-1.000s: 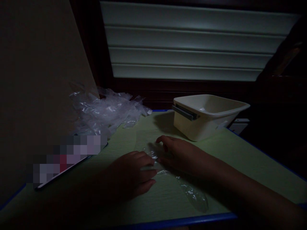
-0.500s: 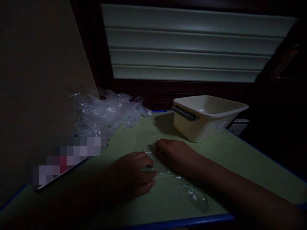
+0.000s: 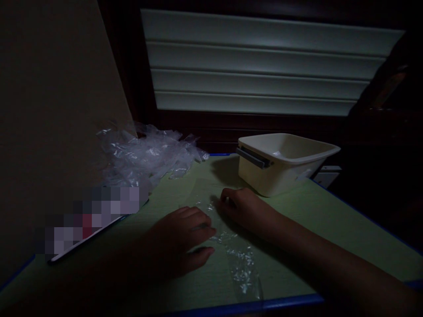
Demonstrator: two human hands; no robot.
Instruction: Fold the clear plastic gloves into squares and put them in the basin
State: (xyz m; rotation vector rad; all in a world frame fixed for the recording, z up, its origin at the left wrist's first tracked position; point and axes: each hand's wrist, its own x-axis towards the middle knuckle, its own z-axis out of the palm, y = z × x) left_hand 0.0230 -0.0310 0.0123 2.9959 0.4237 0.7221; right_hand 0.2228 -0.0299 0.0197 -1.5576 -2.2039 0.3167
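A clear plastic bag (image 3: 243, 266) lies flat and wrinkled on the green tabletop, its lower end reaching the table's front edge. Over its left side is my left hand (image 3: 187, 235), palm down, with the thumb and fingers apart. My right hand (image 3: 246, 209) rests on the bag's right side farther up; its fingers are curled in and closed at the film. The dim light hides the exact grip of those fingertips.
Crumpled clear plastic bags (image 3: 152, 152) are heaped at the back left. A cream plastic bin (image 3: 264, 176) with a grey handle stands at the back right. A blurred-out flat object (image 3: 95, 220) lies on the left. Blue edging (image 3: 280, 304) borders the table (image 3: 330, 233).
The bag's lower end has swung left and now reaches the front edge. My left thumb has spread away from the fingers. My right hand has shifted slightly away from me.
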